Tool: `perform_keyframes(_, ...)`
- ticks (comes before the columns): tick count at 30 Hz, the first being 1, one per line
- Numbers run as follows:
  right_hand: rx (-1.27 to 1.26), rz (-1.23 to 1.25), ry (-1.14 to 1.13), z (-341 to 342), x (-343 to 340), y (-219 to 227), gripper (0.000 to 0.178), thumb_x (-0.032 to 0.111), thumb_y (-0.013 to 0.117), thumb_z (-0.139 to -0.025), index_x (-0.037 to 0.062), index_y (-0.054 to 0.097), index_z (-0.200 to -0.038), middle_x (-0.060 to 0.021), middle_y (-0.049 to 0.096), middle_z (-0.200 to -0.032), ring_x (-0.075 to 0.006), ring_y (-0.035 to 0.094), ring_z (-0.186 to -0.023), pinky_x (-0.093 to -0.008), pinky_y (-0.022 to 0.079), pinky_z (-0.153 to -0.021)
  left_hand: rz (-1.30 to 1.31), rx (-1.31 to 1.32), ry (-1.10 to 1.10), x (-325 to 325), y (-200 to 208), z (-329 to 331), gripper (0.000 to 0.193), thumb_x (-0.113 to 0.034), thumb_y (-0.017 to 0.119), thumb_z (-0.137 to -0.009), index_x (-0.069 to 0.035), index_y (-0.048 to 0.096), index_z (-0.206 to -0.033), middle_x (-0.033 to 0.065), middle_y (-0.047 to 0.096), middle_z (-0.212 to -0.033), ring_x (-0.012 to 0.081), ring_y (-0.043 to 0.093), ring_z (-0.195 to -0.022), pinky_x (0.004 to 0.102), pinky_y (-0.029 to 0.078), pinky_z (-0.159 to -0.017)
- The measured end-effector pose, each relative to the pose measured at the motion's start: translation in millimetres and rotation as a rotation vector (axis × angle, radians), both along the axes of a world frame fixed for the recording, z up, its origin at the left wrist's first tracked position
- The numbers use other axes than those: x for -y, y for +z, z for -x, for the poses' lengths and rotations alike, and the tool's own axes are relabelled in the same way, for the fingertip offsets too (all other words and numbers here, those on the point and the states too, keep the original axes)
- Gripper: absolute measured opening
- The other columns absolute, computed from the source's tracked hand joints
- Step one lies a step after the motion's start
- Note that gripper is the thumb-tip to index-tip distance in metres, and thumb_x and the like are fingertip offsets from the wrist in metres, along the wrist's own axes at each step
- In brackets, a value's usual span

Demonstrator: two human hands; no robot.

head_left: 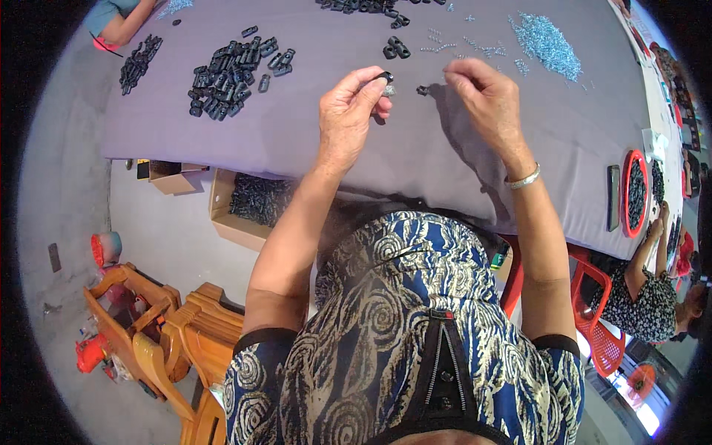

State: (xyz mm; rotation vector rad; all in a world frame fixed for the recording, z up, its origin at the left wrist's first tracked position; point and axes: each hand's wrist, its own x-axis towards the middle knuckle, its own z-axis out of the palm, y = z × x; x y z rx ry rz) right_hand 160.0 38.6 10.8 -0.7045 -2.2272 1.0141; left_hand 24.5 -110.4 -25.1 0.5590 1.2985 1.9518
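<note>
My left hand (347, 111) is closed, pinching a small black plastic piece (386, 76) between thumb and fingertips above the table. A silvery patch (389, 90) shows at its fingers; I cannot make out what it is. To its right, my right hand (486, 93) is raised with thumb and fingers pressed together; whatever they hold is too small to see. On the cloth between the hands lies a small black part (423, 90). Just beyond are a few black plastic pieces (397, 49) and scattered tiny metal springs (486, 49).
A pile of black cord-lock-like parts (230, 78) lies left, a heap of small springs (547, 46) far right. A red-rimmed basket (625, 193) of black parts sits at the right edge. Below the table is a carton (222, 204); other people sit around.
</note>
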Motion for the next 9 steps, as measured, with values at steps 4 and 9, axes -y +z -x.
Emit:
perform_keyframes(4, 0.148, -0.210, 0.143, -3.4, 7.5, -2.7, 0.011, 0.007, 0.059, -0.081, 0.0037, 0.064, -0.091, -0.0113, 0.060, -0.081, -0.0305, 0.060, -0.079, -0.0365, 0.049, -0.072, 0.044, -0.040, -0.022, -0.3, -1.4, 0.6, 0.021, -0.012, 0.059, -0.091, 0.000, 0.061, -0.108, 0.0052, 0.062, -0.076, 0.0113, 0.058, -0.065, 0.0257, 0.049, -0.058)
perform_keyframes(9, 0.245, -0.454, 0.234, 0.1, 9.6, -0.1, 0.015, 0.005, 0.061, -0.078, 0.0049, 0.063, -0.094, -0.0096, 0.058, -0.089, -0.0283, 0.057, -0.089, -0.0371, 0.049, -0.076, 0.028, -0.097, -0.016, -1.3, -2.0, -2.3, 0.024, -0.011, 0.060, -0.090, 0.000, 0.060, -0.111, 0.0058, 0.062, -0.078, 0.0122, 0.058, -0.067, 0.0272, 0.051, -0.059)
